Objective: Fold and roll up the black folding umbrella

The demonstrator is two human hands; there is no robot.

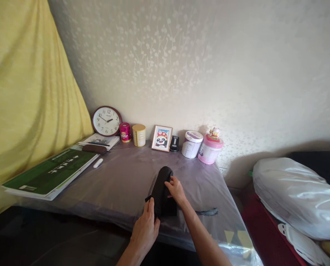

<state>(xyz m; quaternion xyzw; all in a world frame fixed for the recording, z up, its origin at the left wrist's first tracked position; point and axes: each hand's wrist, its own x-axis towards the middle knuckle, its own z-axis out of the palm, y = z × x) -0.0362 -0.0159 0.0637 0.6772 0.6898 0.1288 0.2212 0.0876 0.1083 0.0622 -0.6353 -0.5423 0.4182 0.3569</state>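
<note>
A rolled black bundle (161,190), fabric-like, lies lengthwise on the table near its front edge. The near left side of the roll is gripped by my left hand (147,223), with the fingers resting along it and the thumb by its near end. Higher up on the right side, my right hand (176,190) closes on the bundle with bent fingers. A flat black flap shows beneath the roll, between my two hands. To the right, a dark bluish strip (208,212) sticks out past my right forearm; whether it joins the bundle I cannot tell.
Along the wall stand a clock (106,121), a pink tin (125,133), a yellow tin (138,135), a framed panda picture (162,138) and two lidded tubs (192,145). Green book (54,171) and brown case (94,149) lie left. A plastic bag (298,195) bulges right.
</note>
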